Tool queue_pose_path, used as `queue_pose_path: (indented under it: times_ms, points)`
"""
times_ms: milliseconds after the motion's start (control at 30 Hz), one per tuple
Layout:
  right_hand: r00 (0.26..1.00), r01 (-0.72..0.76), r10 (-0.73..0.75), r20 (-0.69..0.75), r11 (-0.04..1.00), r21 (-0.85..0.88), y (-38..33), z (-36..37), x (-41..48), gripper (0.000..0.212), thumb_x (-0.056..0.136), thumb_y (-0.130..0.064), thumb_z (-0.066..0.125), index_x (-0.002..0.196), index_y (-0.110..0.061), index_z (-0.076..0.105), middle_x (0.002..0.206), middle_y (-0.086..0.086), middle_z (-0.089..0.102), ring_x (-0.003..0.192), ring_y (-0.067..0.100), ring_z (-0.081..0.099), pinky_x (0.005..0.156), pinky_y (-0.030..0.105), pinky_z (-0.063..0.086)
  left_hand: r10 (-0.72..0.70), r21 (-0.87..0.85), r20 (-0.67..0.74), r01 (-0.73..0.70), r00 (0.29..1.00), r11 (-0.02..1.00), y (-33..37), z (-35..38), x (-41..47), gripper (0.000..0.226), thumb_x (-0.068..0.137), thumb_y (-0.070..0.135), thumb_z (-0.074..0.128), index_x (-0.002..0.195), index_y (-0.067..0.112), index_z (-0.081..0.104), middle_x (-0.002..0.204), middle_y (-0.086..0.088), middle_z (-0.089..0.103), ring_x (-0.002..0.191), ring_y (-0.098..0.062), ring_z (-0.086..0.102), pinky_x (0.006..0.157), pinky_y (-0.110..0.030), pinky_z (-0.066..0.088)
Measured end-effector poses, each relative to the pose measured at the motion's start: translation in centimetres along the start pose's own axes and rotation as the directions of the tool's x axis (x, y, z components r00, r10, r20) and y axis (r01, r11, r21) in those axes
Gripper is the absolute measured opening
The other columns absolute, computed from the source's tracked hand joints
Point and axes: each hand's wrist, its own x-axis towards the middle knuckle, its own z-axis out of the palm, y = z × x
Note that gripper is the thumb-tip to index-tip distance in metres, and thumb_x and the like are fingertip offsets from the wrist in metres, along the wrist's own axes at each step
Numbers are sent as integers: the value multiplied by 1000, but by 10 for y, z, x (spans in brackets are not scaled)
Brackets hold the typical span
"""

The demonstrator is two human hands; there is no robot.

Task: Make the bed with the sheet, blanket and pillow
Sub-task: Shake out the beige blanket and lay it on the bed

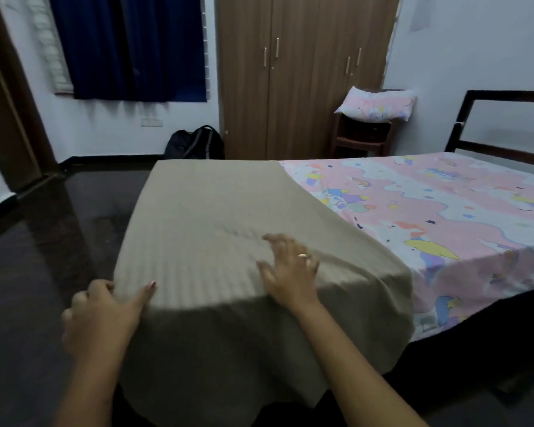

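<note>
- The beige blanket point(216, 211) lay over the foot end of the bed point(506, 95), running from 12 o'clock down to 6 o'clock, with its near edge hanging over the mattress side.
- The left hand point(102, 312), at 8 o'clock, gripped the blanket's near corner, thumb on top and fingers curled at the edge.
- The right hand point(290, 272), near 6 o'clock, rested flat on the blanket with fingers spread and holding nothing.
- The step in hand looked like spreading and smoothing the blanket.
- The patterned sheet point(429, 204) already covered the mattress at 3 o'clock.
- The next move probably called for squaring the blanket, then fetching the pillow point(378, 104).
- The pillow sat off the bed on a small stand point(361, 137), between 1 and 2 o'clock.
- Counted: one blanket, one sheet, one pillow, two hands.
- Further out stood one wardrobe point(290, 72) at 12 o'clock, one dark backpack point(195, 144) at 10 o'clock and one blue curtain point(130, 47) at 11 o'clock.
</note>
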Motion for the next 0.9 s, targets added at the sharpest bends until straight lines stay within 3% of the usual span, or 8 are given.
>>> queue_pose_path:
  times_ms: [67, 167, 300, 433, 533, 700, 800, 900]
  points:
    - [978, 103, -89, 190, 992, -66, -25, 16, -4, 42, 91, -52, 31, 128, -39, 47, 134, -11, 48, 128, 16, 41, 98, 43, 27, -65, 9, 67, 65, 996, 998, -7, 0, 1, 76, 72, 69, 61, 115, 6, 58, 117, -25, 58, 110, -42, 52, 91, -45, 43]
    - [961, 126, -105, 256, 990, -69, -48, 21, -2, 36, 97, -49, 31, 126, -38, 48, 133, -12, 50, 128, 16, 41, 99, 45, 25, -79, -55, 208, 92, 975, 994, -5, -6, 5, 63, 76, 68, 60, 99, 9, 63, 105, -18, 65, 100, -36, 59, 80, -38, 45]
    - [944, 131, -111, 309, 990, -43, -57, 15, -2, 39, 96, -51, 33, 130, -36, 45, 137, -10, 46, 131, 17, 39, 102, 45, 26, 5, -397, 311, 126, 950, 909, -2, -9, 14, 31, 84, 40, 68, 79, 9, 68, 81, -9, 70, 84, -29, 65, 79, -38, 52]
    - [891, 221, -293, 348, 947, 232, -105, -1, -21, 55, 88, -64, 44, 132, -30, 46, 138, -8, 44, 129, 17, 38, 104, 39, 29, 64, -757, 581, 509, 812, 409, 3, -26, 17, 25, 96, 21, 49, 85, 6, 66, 70, -7, 70, 62, -19, 64, 61, -26, 53]
    - [906, 278, -282, 316, 959, 60, -147, -7, -38, 69, 75, -72, 55, 119, -19, 52, 121, 5, 51, 112, 29, 47, 90, 43, 38, 219, -748, 663, 624, 716, 228, 0, -37, 17, 34, 95, 6, 32, 78, 4, 62, 57, -7, 65, 41, -13, 59, 36, -18, 47]
    - [899, 264, -240, 366, 964, -19, -186, -12, -43, 49, 84, -44, 64, 118, -10, 56, 116, 12, 59, 106, 31, 59, 78, 34, 43, 236, -732, 649, 511, 723, 450, -2, -35, 21, 24, 91, -10, 40, 102, -1, 60, 66, -9, 68, 45, -11, 61, 39, -16, 47]
    - [901, 263, -261, 347, 964, 43, -193, -15, -42, 27, 92, -22, 54, 113, -7, 59, 115, 13, 63, 104, 32, 62, 71, 32, 39, 139, -689, 538, 339, 831, 641, 2, -31, 30, 23, 89, -15, 44, 101, 2, 55, 73, -13, 64, 43, -11, 56, 37, -17, 43]
    - [935, 224, -249, 251, 966, 125, -197, -24, -41, 21, 93, -12, 46, 109, -4, 56, 111, 16, 63, 101, 35, 62, 68, 32, 35, 112, -497, 329, 71, 938, 865, 14, -23, 40, 9, 89, 3, 54, 96, 8, 57, 94, -21, 64, 74, -30, 59, 56, -28, 42]
